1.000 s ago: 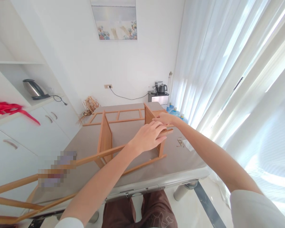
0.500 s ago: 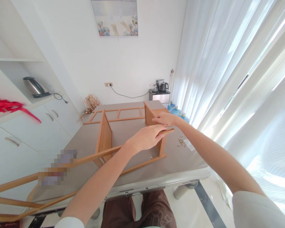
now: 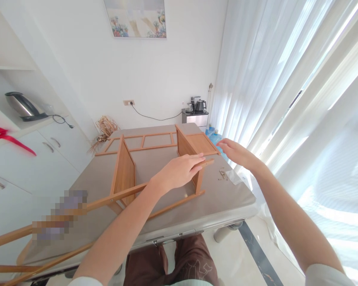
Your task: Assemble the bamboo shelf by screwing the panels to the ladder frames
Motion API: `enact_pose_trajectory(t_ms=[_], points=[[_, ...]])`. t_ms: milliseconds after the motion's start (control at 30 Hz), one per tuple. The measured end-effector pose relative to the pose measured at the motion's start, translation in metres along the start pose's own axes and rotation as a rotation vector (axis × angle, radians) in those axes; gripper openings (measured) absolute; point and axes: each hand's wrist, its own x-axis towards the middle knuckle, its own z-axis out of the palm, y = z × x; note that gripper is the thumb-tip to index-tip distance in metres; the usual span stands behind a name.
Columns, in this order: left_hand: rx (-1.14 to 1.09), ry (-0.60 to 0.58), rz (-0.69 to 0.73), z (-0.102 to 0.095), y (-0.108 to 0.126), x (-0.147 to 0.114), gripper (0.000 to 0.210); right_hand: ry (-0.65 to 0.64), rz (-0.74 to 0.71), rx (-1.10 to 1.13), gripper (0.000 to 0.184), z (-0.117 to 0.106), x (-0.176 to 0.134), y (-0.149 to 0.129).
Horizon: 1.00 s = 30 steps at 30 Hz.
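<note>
A wooden frame with long rails (image 3: 127, 194) and two upright panels, the left panel (image 3: 123, 171) and the right panel (image 3: 185, 142), stands on its side on the table (image 3: 220, 200). My left hand (image 3: 179, 171) is closed over the right end of the upper rail, near the right panel. Out to the right, my right hand (image 3: 235, 153) hovers with fingers stretched out and nothing in them. Several small screws (image 3: 222, 173) lie on the table below it, beside a clear plastic bag (image 3: 233, 177).
Behind the panels a second wooden frame (image 3: 137, 149) lies flat, with a solid panel (image 3: 200, 143) at its right end. White curtains (image 3: 256, 79) hang close on the right. A cabinet with an electric kettle (image 3: 25, 106) stands left. A pixelated patch covers part of the left side.
My right hand has let go of the frame's corner and moved right, away from the panel. My left hand stays on the rail. The view has shifted slightly to the right.
</note>
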Motion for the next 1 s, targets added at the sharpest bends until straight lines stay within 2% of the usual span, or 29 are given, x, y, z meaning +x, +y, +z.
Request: enact_pose_trajectory(t_ms=[100, 200, 333, 433, 600, 733, 833, 1000], points=[[-0.014, -0.006, -0.01, -0.001, 0.001, -0.001, 0.047, -0.044, 0.079, -0.076, 0.034, 0.017, -0.012, 0.045], [-0.017, 0.011, -0.01, -0.001, 0.001, -0.002, 0.047, -0.13, 0.123, -0.179, 0.023, 0.054, -0.025, 0.08], [-0.013, 0.023, -0.011, 0.0, -0.001, -0.002, 0.047, -0.171, 0.111, -0.293, 0.03, 0.1, -0.04, 0.102], [-0.018, 0.022, -0.009, 0.001, -0.002, -0.002, 0.046, -0.183, 0.106, -0.336, 0.032, 0.115, -0.042, 0.107], [-0.012, 0.026, 0.001, 0.001, -0.002, -0.002, 0.047, -0.184, 0.074, -0.27, 0.029, 0.122, -0.033, 0.11], [-0.019, 0.021, -0.005, 0.0, -0.002, -0.002, 0.047, -0.135, 0.036, -0.09, 0.025, 0.12, -0.035, 0.102], [-0.034, 0.015, -0.006, -0.001, -0.001, -0.003, 0.047, -0.037, 0.0, 0.111, 0.023, 0.109, -0.046, 0.084], [-0.046, 0.011, 0.0, -0.002, 0.0, -0.003, 0.046, 0.13, -0.043, 0.414, 0.032, 0.083, -0.072, 0.045]])
